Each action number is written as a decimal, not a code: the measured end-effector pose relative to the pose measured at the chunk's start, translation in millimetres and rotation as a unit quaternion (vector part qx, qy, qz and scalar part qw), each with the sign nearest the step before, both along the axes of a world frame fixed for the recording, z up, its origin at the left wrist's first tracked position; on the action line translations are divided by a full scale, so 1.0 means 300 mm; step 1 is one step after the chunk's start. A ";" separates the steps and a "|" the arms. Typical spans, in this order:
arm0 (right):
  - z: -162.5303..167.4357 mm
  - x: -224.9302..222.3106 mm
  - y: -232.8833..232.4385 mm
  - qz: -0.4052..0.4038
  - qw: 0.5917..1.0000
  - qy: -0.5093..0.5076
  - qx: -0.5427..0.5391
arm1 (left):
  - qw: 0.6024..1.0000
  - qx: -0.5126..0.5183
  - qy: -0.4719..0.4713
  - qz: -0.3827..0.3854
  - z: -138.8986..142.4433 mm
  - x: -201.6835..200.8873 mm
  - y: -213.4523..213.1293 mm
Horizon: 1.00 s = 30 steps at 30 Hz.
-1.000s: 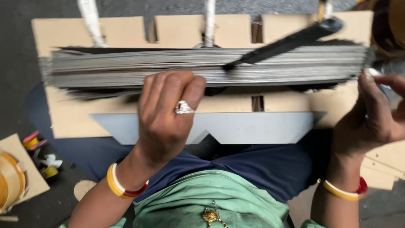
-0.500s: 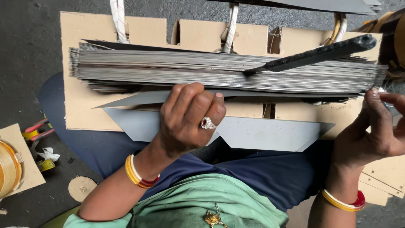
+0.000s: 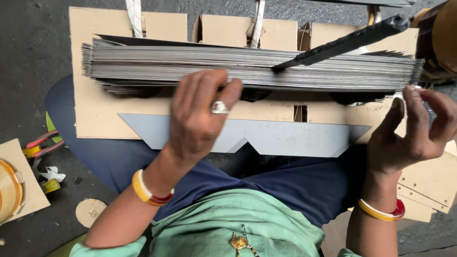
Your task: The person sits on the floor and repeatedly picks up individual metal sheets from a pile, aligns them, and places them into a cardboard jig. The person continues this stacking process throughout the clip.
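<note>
A long stack of thin grey metal sheets (image 3: 143,64) lies across a notched cardboard board (image 3: 95,114) on my lap. In front of it lies a single grey metal sheet (image 3: 285,138) with a V-shaped notch in its near edge. My left hand (image 3: 197,119), with a ring and a bangle, rests over that sheet, and its fingertips press against the stack's front edge. My right hand (image 3: 412,131) curls around the stack's right end, where something small and shiny shows between thumb and fingers. A black bar (image 3: 347,43) leans across the top of the stack.
White straps (image 3: 134,14) run under the stack through slots in the board. On the floor at the left are red-handled pliers (image 3: 40,143) and a roll of tape on cardboard (image 3: 9,190). More cardboard pieces (image 3: 428,183) sit at the right, and a brown roll (image 3: 440,38) at the top right.
My left hand has slid a little along the single sheet, fingertips now against the stack's edge. The sheet, tilted half a second ago, lies flat. My right hand stays at the stack's right end.
</note>
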State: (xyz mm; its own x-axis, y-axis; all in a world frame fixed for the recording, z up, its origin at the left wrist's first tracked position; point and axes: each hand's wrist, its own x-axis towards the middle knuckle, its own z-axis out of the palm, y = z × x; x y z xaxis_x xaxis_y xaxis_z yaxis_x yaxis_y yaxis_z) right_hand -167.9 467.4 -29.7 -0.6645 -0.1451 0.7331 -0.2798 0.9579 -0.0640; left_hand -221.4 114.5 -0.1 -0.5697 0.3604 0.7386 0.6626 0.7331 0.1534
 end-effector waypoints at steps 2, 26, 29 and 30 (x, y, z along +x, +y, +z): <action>0.011 -0.002 -0.014 0.027 1.000 0.004 0.014 | 0.998 -0.022 0.036 0.051 0.011 0.016 -0.060; -0.094 -0.019 -0.023 0.068 0.993 -0.051 -0.086 | 0.995 0.024 0.027 0.096 -0.125 0.027 -0.234; -0.088 -0.022 -0.009 0.066 0.992 -0.066 -0.085 | 0.996 0.014 0.031 0.082 -0.128 0.018 -0.241; -0.088 -0.031 -0.005 0.070 0.991 -0.071 -0.092 | 0.996 0.011 0.033 0.078 -0.128 0.016 -0.242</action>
